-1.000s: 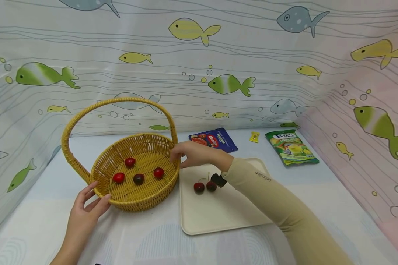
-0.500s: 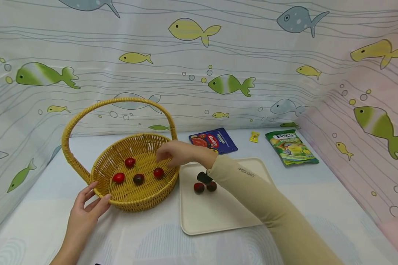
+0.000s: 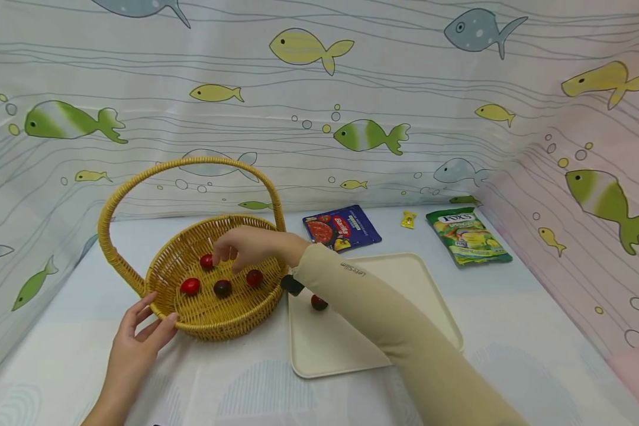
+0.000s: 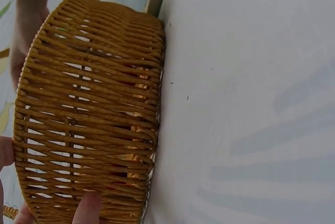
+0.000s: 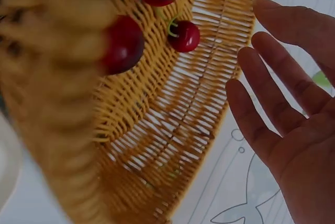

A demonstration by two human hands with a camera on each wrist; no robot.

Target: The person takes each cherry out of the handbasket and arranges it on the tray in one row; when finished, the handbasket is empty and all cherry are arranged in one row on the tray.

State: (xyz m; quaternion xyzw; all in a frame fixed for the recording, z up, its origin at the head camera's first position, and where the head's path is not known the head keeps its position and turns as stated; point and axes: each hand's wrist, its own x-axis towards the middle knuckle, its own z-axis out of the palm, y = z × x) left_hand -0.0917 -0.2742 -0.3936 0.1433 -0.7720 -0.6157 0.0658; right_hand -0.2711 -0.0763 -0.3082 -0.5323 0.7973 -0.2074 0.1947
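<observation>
A yellow wicker basket (image 3: pixel 218 326) with a tall arched handle holds several cherries, among them a bright red cherry (image 3: pixel 190 286) and a dark cherry (image 3: pixel 222 288). My left hand (image 3: pixel 141 337) grips the basket's front-left rim; the left wrist view catches a fingertip (image 4: pixel 90 207) against the woven side. Over the basket's inside hangs my right hand (image 3: pixel 258 245), its fingers loosely spread and nothing in them. The right wrist view has this hand (image 5: pixel 298 93) beside the rim, apart from a stemmed cherry (image 5: pixel 184 36).
Right of the basket lies a cream tray (image 3: pixel 346 349) bearing a cherry (image 3: pixel 319 303), partly covered by my right sleeve (image 3: pixel 373 302). Behind are a blue Barilla pouch (image 3: pixel 343 228), a small yellow wrapped candy (image 3: pixel 408 219) and a green Fox's bag (image 3: pixel 468 236). A fish-printed curtain (image 3: pixel 298 148) backs the table.
My right hand has moved left from the basket's right rim to above the cherries inside. Its sleeve now hides one tray cherry. The left hand and basket stay put.
</observation>
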